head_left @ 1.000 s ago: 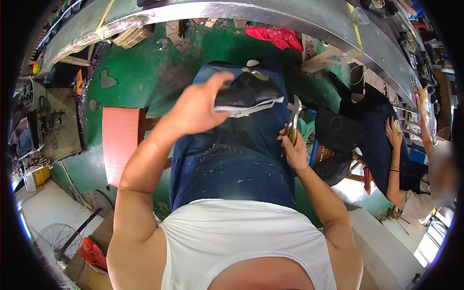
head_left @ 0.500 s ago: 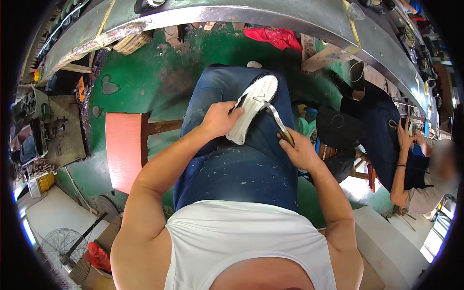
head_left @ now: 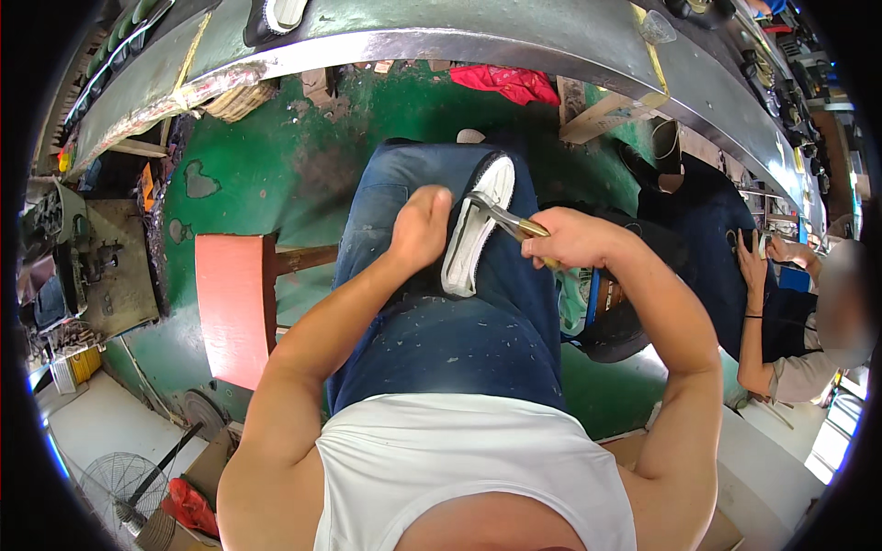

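Note:
A shoe point(head_left: 462, 262) lies sole up across my thighs, its white underside edged with dark stitching and a dark upper along the sides. Closed into a fist, my left hand point(head_left: 423, 227) is against or just beside the shoe's left edge; what its fingers hold, if anything, is hidden. My right hand point(head_left: 581, 241) grips a pair of pincers point(head_left: 503, 217) with a curved steel head and brass-coloured handles. The head of the pincers reaches over the middle of the shoe's underside, where it meets the white surface.
Ahead runs a long metal-edged bench point(head_left: 404, 44) with another shoe point(head_left: 283, 13) on it. A pink-topped stool point(head_left: 234, 308) stands at the left, a fan point(head_left: 119, 487) behind it. At the right sits a co-worker point(head_left: 790, 367). A red cloth point(head_left: 505, 83) lies beneath the bench.
My left hand has shifted from the shoe's side into a raised fist. My right hand has swung up and outward, laying the pincers more level across the shoe, which has turned more upright.

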